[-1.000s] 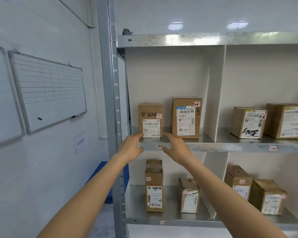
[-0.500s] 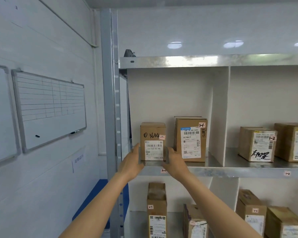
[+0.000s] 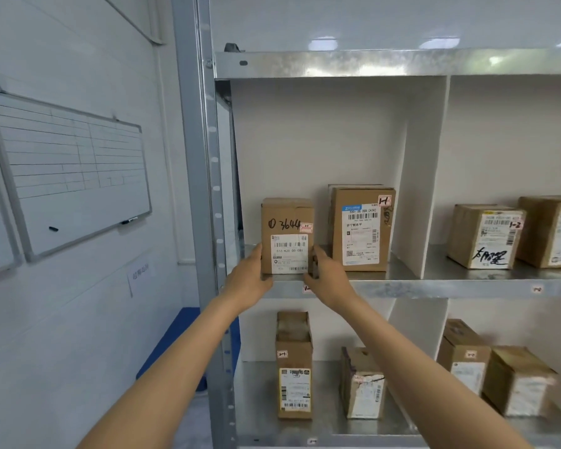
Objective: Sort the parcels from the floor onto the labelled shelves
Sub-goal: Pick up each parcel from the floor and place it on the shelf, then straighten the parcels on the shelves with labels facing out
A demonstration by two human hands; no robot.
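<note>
Fingers straight and together, pressed flat on the parcel: my left hand on its 9 o'clock side, right hand at 3. It stands upright at the shelf front edge, label outward; I judge I'm squaring it. Taller box near, 3 o'clock.
</note>
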